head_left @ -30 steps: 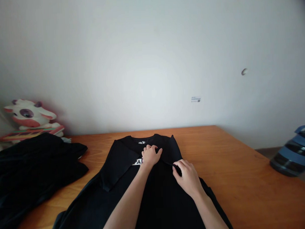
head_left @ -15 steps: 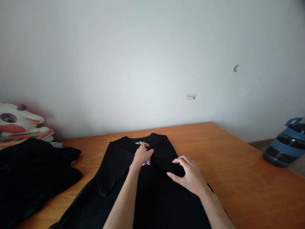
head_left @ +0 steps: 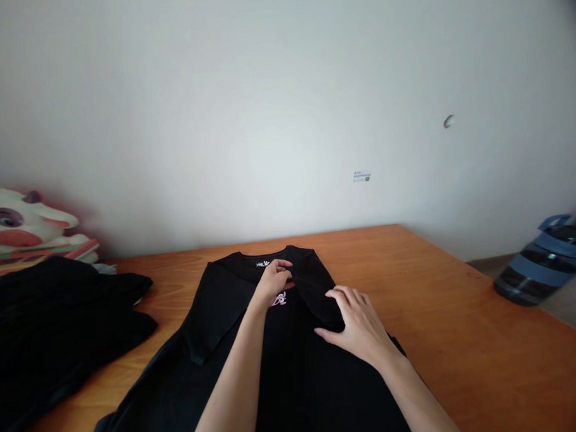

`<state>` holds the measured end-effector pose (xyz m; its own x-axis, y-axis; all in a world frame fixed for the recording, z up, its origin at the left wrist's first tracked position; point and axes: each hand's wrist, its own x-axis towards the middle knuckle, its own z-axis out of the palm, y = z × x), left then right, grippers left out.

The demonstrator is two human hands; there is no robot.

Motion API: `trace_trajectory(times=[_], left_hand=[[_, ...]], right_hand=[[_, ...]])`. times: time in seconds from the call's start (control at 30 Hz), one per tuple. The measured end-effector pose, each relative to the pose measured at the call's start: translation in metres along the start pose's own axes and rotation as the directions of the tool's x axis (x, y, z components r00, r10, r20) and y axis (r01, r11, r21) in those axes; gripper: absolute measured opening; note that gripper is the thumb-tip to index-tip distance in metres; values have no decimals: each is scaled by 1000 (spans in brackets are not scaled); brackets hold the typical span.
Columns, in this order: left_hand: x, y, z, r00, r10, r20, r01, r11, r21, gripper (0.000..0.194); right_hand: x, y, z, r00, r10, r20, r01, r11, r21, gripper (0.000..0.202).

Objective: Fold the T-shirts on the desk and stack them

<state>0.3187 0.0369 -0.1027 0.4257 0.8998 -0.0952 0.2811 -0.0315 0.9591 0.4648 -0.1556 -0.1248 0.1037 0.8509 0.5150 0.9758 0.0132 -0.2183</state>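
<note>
I see the right hand [head_left: 360, 320], fingers apart, over the black shirt [head_left: 303, 373]. The left hand [head_left: 273, 283] is near its collar [head_left: 263, 256]; its grip I cannot tell.

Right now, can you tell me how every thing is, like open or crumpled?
Left hand: loosely curled above the shirt's chest; can't tell if it's gripping
Right hand: open, thumb and fingers apart
Black shirt: spread front up on the table
Dark cloth: crumpled
Bottle: handle raised; fullness unclear
Cow toy: partly out of view
</note>
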Motion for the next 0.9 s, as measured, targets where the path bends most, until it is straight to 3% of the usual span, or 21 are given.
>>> trace_trajectory(times=[0.17,0.33,0.43,0.5,0.57,0.63,0.7,0.8,0.87,0.9], left_hand=[[1,0,0,1000,9,13,-9,1000,27,29],[1,-2,-5,998,60,0,-58,972,227,31],[-4,0,-9,992,123,-12,-108,908,404,31],[-9,4,-10,987,160,-12,-131,851,508,31],[-14,8,-7,980,197,-11,-153,796,585,32],[-19,13,0,970,242,6,-192,752,631,34],[-23,15,15,946,314,76,-287,710,642,35],[-25,13,48,855,451,258,-505,608,612,42],[-21,7,73,822,452,346,-563,559,609,49],[-16,4,83,837,412,360,-544,560,625,53]], right_hand=[[-14,-10,7,999,39,0,-38,980,-197,6],[-25,-13,-4,997,-9,-76,1,994,-108,23],[-20,-9,-18,999,-17,-52,18,1000,16,22],[-15,-4,-21,999,26,-35,-22,994,105,28],[-11,2,-16,987,132,-89,-115,979,169,30],[-10,6,-5,965,201,-166,-170,969,180,25],[-12,9,7,966,175,-192,-150,979,137,24],[-17,9,18,982,106,-157,-97,993,63,28],[-20,10,20,987,89,-133,-84,996,42,32],[-21,10,20,989,86,-121,-82,996,34,33]])
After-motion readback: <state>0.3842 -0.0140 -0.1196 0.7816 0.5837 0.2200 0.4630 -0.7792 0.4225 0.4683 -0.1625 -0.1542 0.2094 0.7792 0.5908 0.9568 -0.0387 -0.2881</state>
